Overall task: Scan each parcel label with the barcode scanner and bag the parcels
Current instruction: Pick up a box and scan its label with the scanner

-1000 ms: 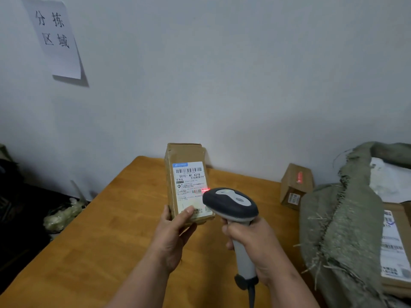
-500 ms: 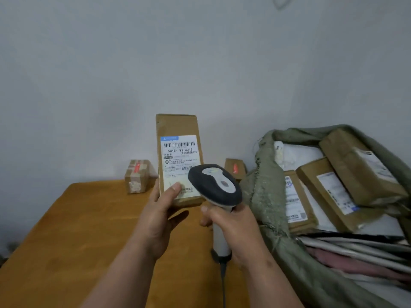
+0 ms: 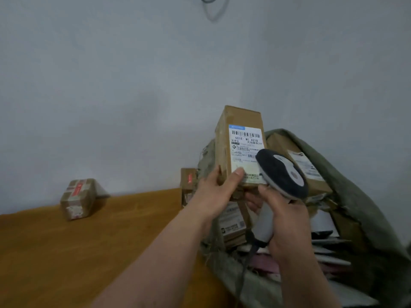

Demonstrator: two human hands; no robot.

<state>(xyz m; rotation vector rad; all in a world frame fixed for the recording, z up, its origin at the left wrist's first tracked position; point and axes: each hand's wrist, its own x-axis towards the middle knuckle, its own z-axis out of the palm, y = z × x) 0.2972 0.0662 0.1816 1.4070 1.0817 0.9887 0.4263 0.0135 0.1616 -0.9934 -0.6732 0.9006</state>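
Carried rightward since half a second ago: brown parcel [image 3: 239, 147], then held over the wooden table [image 3: 66, 252], now upright over the mouth of the green sack [image 3: 347, 185], label [image 3: 245, 150] facing the camera. Gripped at its lower end by the left hand [image 3: 216, 194], thumb pressed on the bottom of the label, fingers curled behind the box. Just right of the parcel, touching or nearly touching its lower right corner: barcode scanner [image 3: 281, 172], dark head tilted up and overlapping the label's lower right part. Wrapped round the scanner's pale handle: right hand [image 3: 282, 223], fingers closed on it, cable hanging below.

Under and behind the parcel, inside the sack: several more brown boxes with white labels and flat pale mailers, partly hidden by both hands and the scanner. Left of the parcel, at the table's far edge against the wall: small taped box [image 3: 188, 181], half hidden by the left hand. Well to the left on the table: another small taped box [image 3: 77, 198] with red tape.
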